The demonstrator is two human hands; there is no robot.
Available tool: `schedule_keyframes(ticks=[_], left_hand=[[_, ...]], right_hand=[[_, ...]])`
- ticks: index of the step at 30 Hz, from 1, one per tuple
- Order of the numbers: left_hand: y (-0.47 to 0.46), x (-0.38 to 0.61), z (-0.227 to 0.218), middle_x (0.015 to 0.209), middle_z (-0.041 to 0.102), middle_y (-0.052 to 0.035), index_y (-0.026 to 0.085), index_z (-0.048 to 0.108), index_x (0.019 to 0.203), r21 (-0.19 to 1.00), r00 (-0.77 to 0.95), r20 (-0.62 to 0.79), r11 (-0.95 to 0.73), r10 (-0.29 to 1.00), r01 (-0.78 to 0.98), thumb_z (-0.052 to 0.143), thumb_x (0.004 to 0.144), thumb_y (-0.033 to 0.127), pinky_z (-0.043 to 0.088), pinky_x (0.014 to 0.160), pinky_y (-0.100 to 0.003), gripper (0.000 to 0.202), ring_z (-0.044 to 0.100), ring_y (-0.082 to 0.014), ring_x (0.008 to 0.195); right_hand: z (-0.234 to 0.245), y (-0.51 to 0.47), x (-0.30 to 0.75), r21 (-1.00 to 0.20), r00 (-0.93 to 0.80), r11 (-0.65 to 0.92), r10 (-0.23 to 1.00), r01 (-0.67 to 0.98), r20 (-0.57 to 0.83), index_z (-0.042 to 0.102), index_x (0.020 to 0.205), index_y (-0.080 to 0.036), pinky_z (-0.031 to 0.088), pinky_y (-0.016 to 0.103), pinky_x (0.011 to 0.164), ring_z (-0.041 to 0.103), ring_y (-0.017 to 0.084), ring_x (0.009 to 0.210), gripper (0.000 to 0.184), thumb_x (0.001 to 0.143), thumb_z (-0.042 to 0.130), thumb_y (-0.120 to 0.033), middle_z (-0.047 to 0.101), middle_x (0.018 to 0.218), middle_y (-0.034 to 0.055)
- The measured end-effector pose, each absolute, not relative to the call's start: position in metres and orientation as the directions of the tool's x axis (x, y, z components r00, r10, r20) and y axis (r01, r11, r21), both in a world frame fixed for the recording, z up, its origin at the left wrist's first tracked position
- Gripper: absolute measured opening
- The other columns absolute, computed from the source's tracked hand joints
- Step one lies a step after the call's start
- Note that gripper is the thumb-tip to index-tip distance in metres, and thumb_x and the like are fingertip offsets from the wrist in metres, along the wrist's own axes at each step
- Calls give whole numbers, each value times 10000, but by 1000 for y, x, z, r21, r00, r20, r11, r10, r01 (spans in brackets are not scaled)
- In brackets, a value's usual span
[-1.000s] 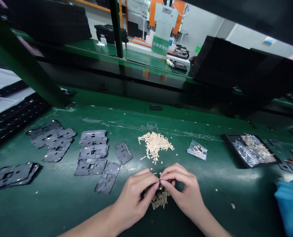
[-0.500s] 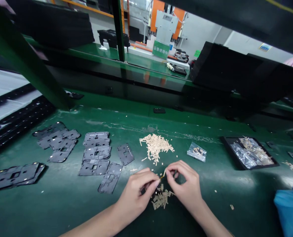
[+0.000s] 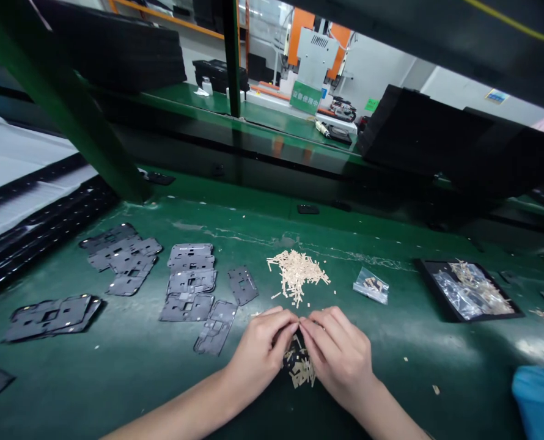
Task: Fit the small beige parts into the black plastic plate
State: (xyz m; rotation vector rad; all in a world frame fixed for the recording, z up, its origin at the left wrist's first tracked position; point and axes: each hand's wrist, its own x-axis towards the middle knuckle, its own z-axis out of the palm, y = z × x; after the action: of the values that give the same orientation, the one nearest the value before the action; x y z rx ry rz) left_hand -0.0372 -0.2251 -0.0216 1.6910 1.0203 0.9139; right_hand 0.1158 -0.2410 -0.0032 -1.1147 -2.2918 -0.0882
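Green surface (image 3: 116,366): left hand (image 3: 258,357) and right hand (image 3: 340,357) pinch fingers shut over the small strip pile (image 3: 302,371), perhaps gripping one strip; larger pile (image 3: 298,275) lies untouched.

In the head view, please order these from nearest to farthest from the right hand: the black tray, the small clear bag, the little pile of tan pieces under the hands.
1. little pile of tan pieces: just under the right hand, on its left side.
2. small clear bag: beyond the hand, slightly right.
3. black tray: far to the right.
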Motion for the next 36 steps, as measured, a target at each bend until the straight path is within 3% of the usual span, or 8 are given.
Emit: schedule_keyframes(ticks=[3,8,13,17,25,31,34,36], left_hand=[[-225,-39,-20,644,488,-11,144,564,708,939,393,140,-248,909,239,411,871,184,322,594,-250,227,448,-144,628],[-219,-41,-21,529,444,30,142,529,702,990,485,-73,121,872,-69,468,848,274,269,497,-214,206,383,-98,493],[-212,-40,-26,477,394,48,148,454,645,789,635,-160,485,756,-377,473,819,278,137,422,-210,218,284,-70,420],[-211,-39,-26,498,369,46,149,431,621,744,692,-168,551,702,-379,480,790,271,135,427,-217,215,263,-66,424],[-211,-38,-28,480,314,61,141,435,610,711,761,-192,623,619,-327,517,771,270,115,431,-217,222,235,-64,430],[-210,-38,-10,509,422,43,136,503,756,894,679,-192,412,708,-177,442,855,337,201,432,-199,232,340,-82,453],[-176,-24,13,597,501,24,150,555,783,999,580,-46,39,813,25,454,862,266,333,531,-210,173,462,-109,566],[-135,-5,22,673,552,11,157,590,730,941,491,138,-268,860,205,485,839,192,389,623,-236,155,513,-128,651]], right_hand=[[0,-238,117,-249,-456,631,731,735,507,615,842,-135,466,300,586,535,179,685,128,773,549,-50,623,748,76],[2,-218,134,-397,-269,503,815,767,513,613,792,-173,462,302,580,554,167,646,124,790,522,-89,625,697,47],[-1,-214,146,-404,-320,560,790,724,522,618,951,-184,477,376,732,581,211,857,245,786,504,-44,650,924,90],[1,-229,137,-482,-397,687,716,543,574,618,860,-173,484,321,607,564,179,721,222,717,601,-4,641,789,69],[-2,-233,129,-544,-436,706,708,453,556,602,862,-164,467,313,576,528,162,669,211,724,582,-7,618,745,62],[10,-233,137,-658,-291,599,799,456,526,588,800,-171,466,314,595,551,158,653,150,741,558,-36,609,703,36],[13,-231,146,-689,-177,520,844,505,506,588,796,-180,457,299,572,557,163,662,149,755,544,-44,606,703,33],[13,-228,151,-691,-125,485,855,536,503,585,795,-179,449,290,551,550,164,656,148,757,539,-44,598,703,37]])
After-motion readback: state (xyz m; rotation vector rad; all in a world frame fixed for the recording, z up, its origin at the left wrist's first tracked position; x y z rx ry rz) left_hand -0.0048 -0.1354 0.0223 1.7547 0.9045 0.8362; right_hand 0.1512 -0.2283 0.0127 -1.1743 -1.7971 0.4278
